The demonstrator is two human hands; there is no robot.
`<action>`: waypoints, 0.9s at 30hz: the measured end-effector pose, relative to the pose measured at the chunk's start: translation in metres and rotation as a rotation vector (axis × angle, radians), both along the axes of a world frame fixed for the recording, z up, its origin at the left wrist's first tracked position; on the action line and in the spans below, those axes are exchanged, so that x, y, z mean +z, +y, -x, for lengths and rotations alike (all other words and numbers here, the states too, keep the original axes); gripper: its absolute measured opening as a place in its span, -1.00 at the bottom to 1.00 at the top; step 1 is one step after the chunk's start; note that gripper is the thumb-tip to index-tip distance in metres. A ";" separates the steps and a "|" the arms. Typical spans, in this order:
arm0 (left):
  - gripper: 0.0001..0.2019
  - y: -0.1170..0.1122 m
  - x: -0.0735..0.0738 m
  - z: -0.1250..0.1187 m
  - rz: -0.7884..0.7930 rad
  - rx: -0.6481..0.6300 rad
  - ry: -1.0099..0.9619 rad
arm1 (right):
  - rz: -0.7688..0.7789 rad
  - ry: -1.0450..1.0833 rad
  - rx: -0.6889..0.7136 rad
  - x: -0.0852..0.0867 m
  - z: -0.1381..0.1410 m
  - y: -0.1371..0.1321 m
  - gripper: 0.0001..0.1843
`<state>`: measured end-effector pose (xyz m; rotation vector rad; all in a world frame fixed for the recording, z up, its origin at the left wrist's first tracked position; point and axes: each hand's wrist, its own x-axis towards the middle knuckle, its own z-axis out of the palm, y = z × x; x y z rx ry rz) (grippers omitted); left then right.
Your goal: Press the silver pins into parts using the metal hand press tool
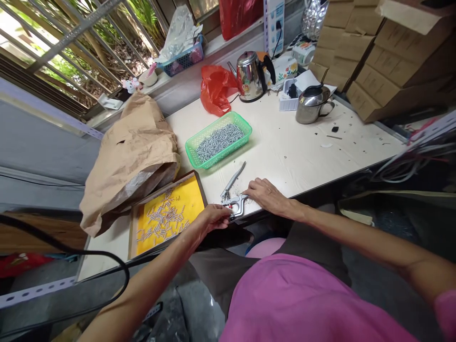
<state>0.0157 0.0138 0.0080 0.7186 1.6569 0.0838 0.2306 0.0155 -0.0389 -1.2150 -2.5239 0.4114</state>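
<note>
Silver hand-press pliers (pixel 239 205) with a coil spring lie at the table's front edge, their long upper handle sticking up away from me. My right hand (pixel 267 195) is closed at the right end of the pliers, thumb and fingers on the lower handle. At their jaw end, my left hand (pixel 218 216) has its fingers pinched together beside a small red part; what lies between the fingertips is hidden. Left of that hand, a shallow tray with a yellow bottom (pixel 194 199) carries many small metal pins (pixel 164 216). Beyond the pliers stands a green plastic basket (pixel 188 147) full of small metal pieces (pixel 221 141).
A crumpled brown paper bag (pixel 131 152) lies at the left. Toward the back are a red plastic bag (pixel 215 90), a kettle (pixel 249 76) and a metal pot (pixel 309 107). Cardboard boxes (pixel 388 71) are stacked at right. A black cable (pixel 121 266) loops at lower left.
</note>
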 end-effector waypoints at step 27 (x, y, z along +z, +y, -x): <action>-0.82 -0.025 0.017 -0.017 -0.548 -0.458 0.525 | 0.034 -0.238 0.196 0.031 0.000 0.052 -0.48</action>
